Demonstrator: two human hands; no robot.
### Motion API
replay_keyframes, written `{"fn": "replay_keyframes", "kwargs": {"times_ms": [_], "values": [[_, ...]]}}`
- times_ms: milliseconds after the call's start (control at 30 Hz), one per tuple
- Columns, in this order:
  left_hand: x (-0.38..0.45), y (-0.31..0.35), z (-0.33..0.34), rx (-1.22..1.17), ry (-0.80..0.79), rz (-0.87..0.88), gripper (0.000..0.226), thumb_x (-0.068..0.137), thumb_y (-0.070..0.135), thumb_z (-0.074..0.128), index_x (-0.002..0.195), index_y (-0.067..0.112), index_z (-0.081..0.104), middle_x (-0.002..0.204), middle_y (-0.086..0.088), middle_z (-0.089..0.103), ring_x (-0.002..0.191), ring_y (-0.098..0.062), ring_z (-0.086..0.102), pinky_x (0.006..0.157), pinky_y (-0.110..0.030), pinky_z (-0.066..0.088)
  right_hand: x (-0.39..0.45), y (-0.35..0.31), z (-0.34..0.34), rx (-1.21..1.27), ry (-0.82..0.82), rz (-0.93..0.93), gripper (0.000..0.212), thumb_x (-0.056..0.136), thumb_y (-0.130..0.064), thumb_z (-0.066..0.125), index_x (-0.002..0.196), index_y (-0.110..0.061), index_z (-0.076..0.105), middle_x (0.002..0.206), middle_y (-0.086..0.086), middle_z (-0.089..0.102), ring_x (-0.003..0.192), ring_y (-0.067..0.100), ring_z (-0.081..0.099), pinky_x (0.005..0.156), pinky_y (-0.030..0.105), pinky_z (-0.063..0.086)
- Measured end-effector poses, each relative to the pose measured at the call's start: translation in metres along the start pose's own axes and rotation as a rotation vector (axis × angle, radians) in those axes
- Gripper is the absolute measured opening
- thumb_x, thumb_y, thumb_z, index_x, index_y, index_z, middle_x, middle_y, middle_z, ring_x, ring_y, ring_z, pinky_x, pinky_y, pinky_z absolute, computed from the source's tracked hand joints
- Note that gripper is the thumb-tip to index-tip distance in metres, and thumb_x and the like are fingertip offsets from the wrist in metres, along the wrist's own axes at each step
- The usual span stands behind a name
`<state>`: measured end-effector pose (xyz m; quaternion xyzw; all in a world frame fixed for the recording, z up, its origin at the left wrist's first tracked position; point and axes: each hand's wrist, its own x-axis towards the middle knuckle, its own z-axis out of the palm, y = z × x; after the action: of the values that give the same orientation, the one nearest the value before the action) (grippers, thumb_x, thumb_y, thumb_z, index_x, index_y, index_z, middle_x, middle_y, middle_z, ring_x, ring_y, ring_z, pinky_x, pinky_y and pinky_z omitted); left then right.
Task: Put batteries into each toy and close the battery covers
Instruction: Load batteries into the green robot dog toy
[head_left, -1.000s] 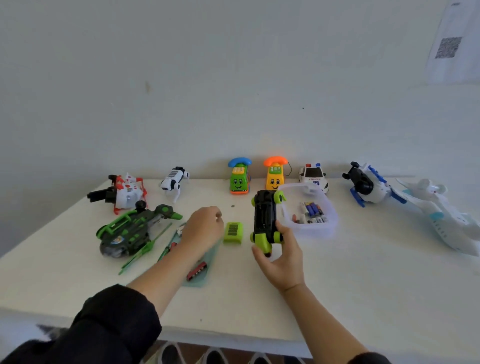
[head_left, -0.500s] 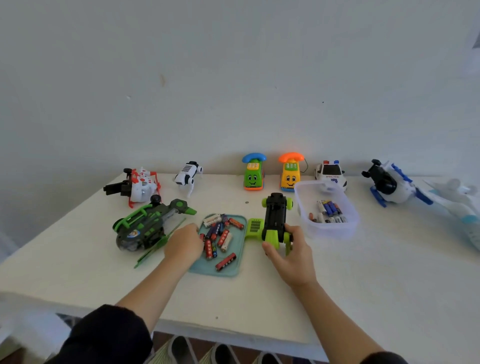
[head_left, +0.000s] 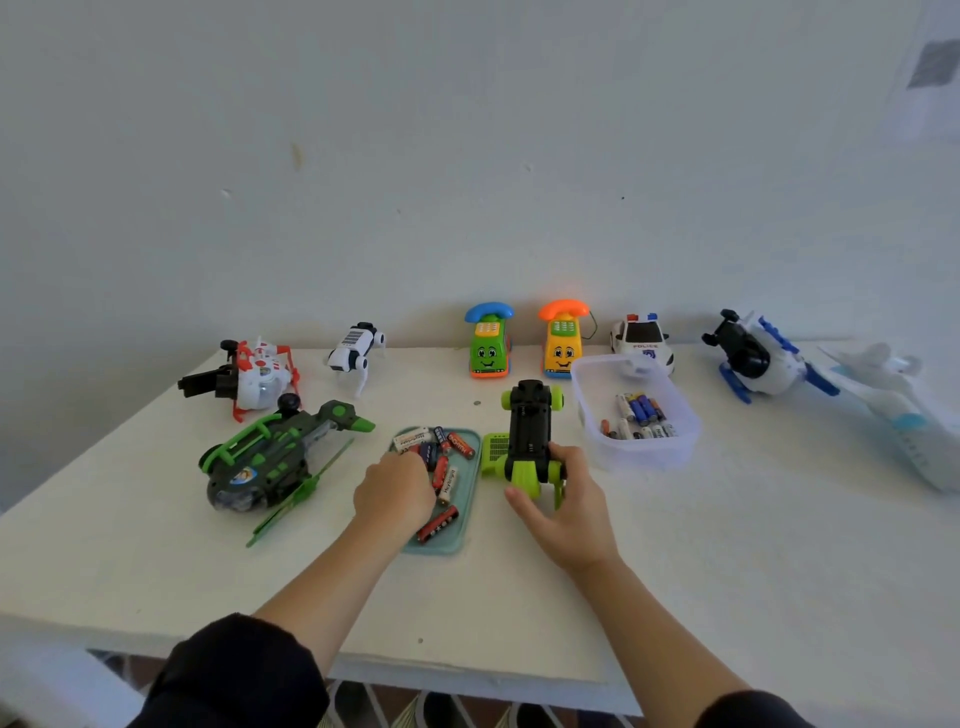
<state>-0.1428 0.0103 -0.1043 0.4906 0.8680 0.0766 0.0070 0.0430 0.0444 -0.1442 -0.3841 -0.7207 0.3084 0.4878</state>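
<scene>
**Green-wheeled car in right hand, left hand at the battery tray**

Green and black plastic fills my right hand (head_left: 563, 501): it wraps the near end of the toy car (head_left: 530, 436), which lies belly-up on the white table (head_left: 727, 545), thumb on one side and fingers curled round a lime wheel on the other. My left hand (head_left: 397, 491) sits knuckles-up over the near left part of the teal tray (head_left: 470, 512), fingers curled down among the loose batteries (head_left: 441, 462); I cannot tell whether it has pinched one. The loose lime battery cover (head_left: 494, 447) lies flat between tray and car, touching the car's left side.

Just right of the car stands a clear plastic tub (head_left: 636, 452) with more batteries in it. Left of the tray the green helicopter (head_left: 270, 457) lies tilted. Along the wall, left to right: red-and-white robot toy (head_left: 254, 371), white robot dog (head_left: 356, 345), green phone toy (head_left: 488, 345), yellow phone toy (head_left: 563, 340), police car (head_left: 641, 338), blue-and-white toy (head_left: 758, 353). A white airplane (head_left: 904, 410), blurred, lies at the far right.
</scene>
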Motion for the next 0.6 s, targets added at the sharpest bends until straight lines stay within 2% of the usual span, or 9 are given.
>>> {"fn": "replay_keyframes", "kwargs": {"times_ms": [100, 233, 300, 400, 467, 600], "values": [[-0.003, 0.007, -0.001, -0.028, 0.002, -0.026, 0.022, 0.093, 0.023, 0.048, 0.106, 0.008, 0.058, 0.109, -0.009, 0.055, 0.100, -0.028, 0.053, 0.076, -0.034, 0.046, 0.000, -0.001, -0.001, -0.004, 0.004, 0.003, 0.051, 0.077, -0.022, 0.077, 0.118, -0.011, 0.049, 0.093, -0.025, 0.055, 0.086, -0.016, 0.053, 0.070, 0.000, 0.037], [-0.002, 0.009, -0.008, -0.321, 0.055, -0.070, 0.012, 0.090, 0.021, 0.054, 0.089, 0.013, 0.062, 0.090, -0.004, 0.064, 0.085, -0.024, 0.059, 0.068, -0.033, 0.049, 0.000, 0.000, 0.001, -0.003, 0.007, 0.001, 0.051, 0.077, -0.022, 0.078, 0.118, -0.011, 0.049, 0.094, -0.025, 0.055, 0.088, -0.017, 0.053, 0.070, 0.000, 0.037], [-0.004, 0.015, -0.016, -0.486, 0.156, 0.010, 0.005, 0.090, 0.019, 0.058, 0.087, 0.015, 0.060, 0.085, 0.000, 0.063, 0.078, -0.017, 0.058, 0.064, -0.026, 0.045, 0.000, 0.002, 0.001, -0.007, 0.014, -0.005, 0.051, 0.076, -0.021, 0.079, 0.116, -0.010, 0.050, 0.094, -0.026, 0.055, 0.088, -0.018, 0.052, 0.070, 0.000, 0.036], [-0.014, 0.035, -0.032, -0.757, 0.307, 0.191, 0.004, 0.087, 0.013, 0.063, 0.086, 0.016, 0.061, 0.078, 0.009, 0.060, 0.071, -0.003, 0.056, 0.060, -0.006, 0.039, 0.001, 0.001, 0.001, -0.009, 0.015, -0.007, 0.050, 0.075, -0.022, 0.079, 0.114, -0.012, 0.049, 0.093, -0.026, 0.053, 0.089, -0.019, 0.051, 0.070, 0.000, 0.035], [-0.016, 0.051, -0.035, -0.884, 0.356, 0.252, 0.009, 0.084, 0.010, 0.066, 0.081, 0.017, 0.061, 0.074, 0.009, 0.061, 0.070, -0.001, 0.057, 0.060, -0.006, 0.041, 0.000, 0.000, 0.001, -0.006, 0.020, -0.013, 0.051, 0.074, -0.026, 0.078, 0.113, -0.013, 0.049, 0.092, -0.026, 0.053, 0.088, -0.019, 0.051, 0.069, -0.001, 0.035], [-0.014, 0.075, -0.023, -0.957, 0.411, 0.279, 0.014, 0.082, 0.008, 0.067, 0.075, 0.019, 0.061, 0.067, 0.015, 0.060, 0.066, 0.002, 0.057, 0.061, -0.012, 0.044, -0.001, 0.000, 0.002, 0.003, 0.017, -0.013, 0.051, 0.070, -0.036, 0.071, 0.111, -0.015, 0.049, 0.090, -0.025, 0.054, 0.086, -0.015, 0.052, 0.069, 0.001, 0.035]]}}
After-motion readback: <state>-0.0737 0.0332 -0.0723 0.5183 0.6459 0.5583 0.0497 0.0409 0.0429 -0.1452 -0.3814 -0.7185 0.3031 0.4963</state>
